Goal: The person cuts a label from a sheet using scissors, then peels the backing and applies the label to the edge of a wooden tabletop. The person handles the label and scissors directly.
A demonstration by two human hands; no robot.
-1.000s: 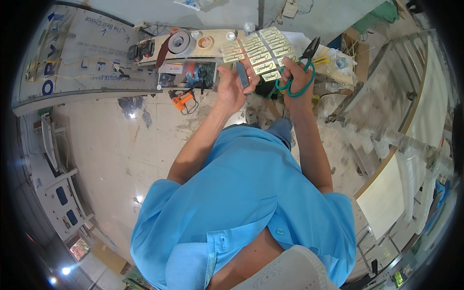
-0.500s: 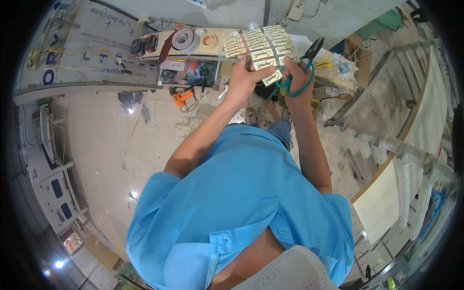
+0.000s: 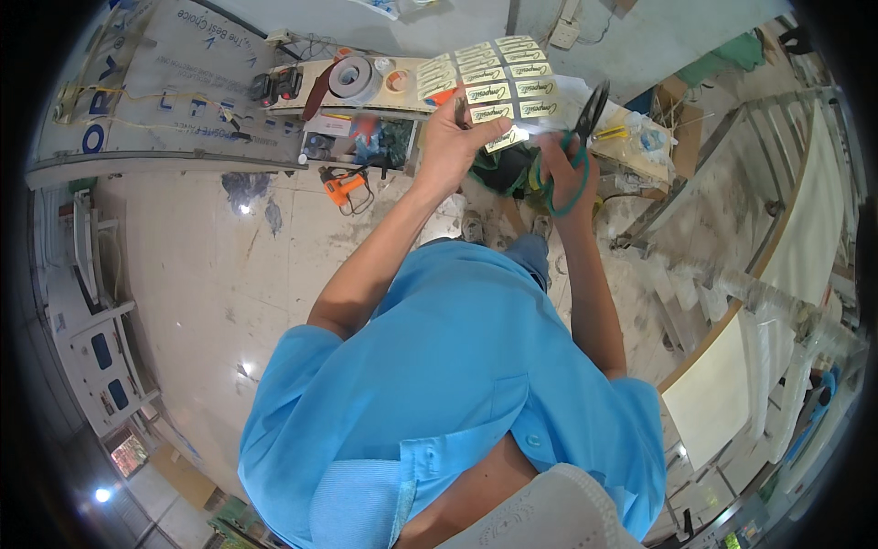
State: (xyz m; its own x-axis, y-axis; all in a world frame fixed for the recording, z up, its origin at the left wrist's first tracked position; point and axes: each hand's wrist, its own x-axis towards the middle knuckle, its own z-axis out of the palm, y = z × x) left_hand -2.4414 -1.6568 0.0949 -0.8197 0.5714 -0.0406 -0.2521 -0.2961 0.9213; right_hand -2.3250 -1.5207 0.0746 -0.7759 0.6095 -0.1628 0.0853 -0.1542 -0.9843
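Note:
My left hand (image 3: 450, 151) grips the lower left of a sheet of pale yellow labels (image 3: 489, 78) with dark script, its thumb lying across the front. The sheet is held up over the workbench's front edge, its rows of labels facing me. In my right hand (image 3: 565, 174) is a pair of scissors (image 3: 593, 112) with green loop handles and dark blades that point up and away. The right fingers are partly blurred beside the sheet's lower right corner, where a bright shine shows. I cannot make out whether they touch it.
Behind the sheet runs a workbench (image 3: 416, 66) with tape rolls (image 3: 355, 79), a black and red power tool battery (image 3: 274, 86) and a yellow cutter (image 3: 613, 133). An orange heat gun (image 3: 342, 188) lies on the floor below. Metal frames (image 3: 704, 183) and panels stand at the right.
The label sheet has tipped and shifted slightly left, showing more of its face. My right hand, with the scissors, has moved slightly lower and away from the lower labels it was against.

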